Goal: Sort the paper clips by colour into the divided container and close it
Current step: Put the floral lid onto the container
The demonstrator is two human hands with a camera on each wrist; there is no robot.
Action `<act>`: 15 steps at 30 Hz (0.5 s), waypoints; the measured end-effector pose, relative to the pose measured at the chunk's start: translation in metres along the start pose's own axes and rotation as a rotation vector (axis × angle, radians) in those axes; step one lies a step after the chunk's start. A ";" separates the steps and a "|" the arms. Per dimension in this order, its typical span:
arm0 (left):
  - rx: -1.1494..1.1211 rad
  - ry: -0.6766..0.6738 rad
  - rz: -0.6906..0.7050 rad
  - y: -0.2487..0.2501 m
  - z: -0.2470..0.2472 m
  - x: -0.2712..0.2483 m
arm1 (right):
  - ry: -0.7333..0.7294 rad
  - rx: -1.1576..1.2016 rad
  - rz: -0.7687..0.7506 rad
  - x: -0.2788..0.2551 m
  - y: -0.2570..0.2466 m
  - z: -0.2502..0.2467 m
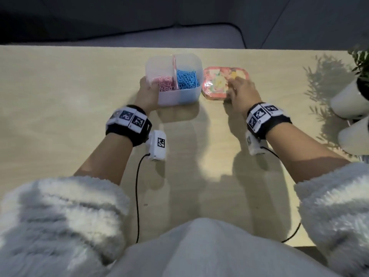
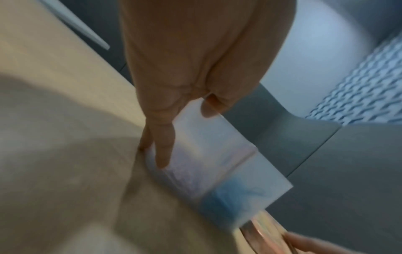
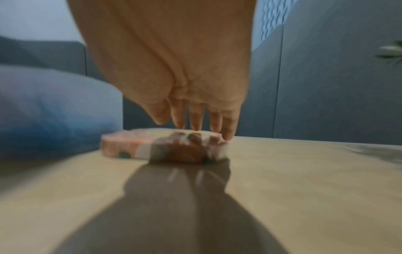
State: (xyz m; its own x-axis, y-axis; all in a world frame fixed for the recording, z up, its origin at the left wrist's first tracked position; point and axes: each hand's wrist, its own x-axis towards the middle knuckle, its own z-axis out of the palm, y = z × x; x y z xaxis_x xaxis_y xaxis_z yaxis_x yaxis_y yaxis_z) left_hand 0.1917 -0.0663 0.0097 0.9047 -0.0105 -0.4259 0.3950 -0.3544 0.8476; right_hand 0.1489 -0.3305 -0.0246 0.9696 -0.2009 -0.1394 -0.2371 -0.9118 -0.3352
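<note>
We see the tub [image 1: 173, 80] standing open near the far edge of the table [image 1: 60, 92], about midway along it, with a divider [image 1: 174, 70] splitting it into two compartments: pink clips [image 1: 164, 83] fill the left one and blue clips [image 1: 187, 79] the right one. Our left hand [image 1: 147, 94] holds the tub at its near left corner; in the left wrist view the fingers [image 2: 163, 146] run straight down the tub's outer wall toward the table while the thumb hooks over the rim, so the hand clasps the wall between them. The lid [image 1: 223, 82], pink with a flower pattern, lies flat on the table just to the right of the tub, close beside it but, as far as we can tell, not touching. Our right hand [image 1: 242, 90] is on the lid's near right corner, its fingers [image 3: 196, 118] pointing down, close together and only slightly bent, their tips at the lid's top surface and right edge; the blur keeps us from telling whether they grip the lid or merely touch it. At the table's right edge stand white pots [image 1: 349, 102] with a green plant [image 1: 361, 62], well apart from the lid, and cables [image 1: 137, 196] trail from the wrist cameras toward the near edge
</note>
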 end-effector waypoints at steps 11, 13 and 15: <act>-0.337 -0.076 0.023 -0.053 0.012 -0.091 | 0.206 0.226 0.281 -0.091 0.017 0.003; -0.349 -0.104 0.038 -0.058 0.010 -0.102 | 0.228 0.251 0.388 -0.097 0.021 0.000; -0.347 -0.118 0.071 -0.063 0.008 -0.110 | 0.165 0.275 0.513 -0.099 0.025 -0.005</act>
State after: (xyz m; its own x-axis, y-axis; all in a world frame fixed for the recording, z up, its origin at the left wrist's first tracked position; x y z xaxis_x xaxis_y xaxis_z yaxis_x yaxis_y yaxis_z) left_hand 0.0662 -0.0501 0.0003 0.9149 -0.1390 -0.3790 0.3812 -0.0110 0.9244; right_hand 0.0469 -0.3356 -0.0146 0.7189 -0.6634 -0.2078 -0.6621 -0.5623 -0.4955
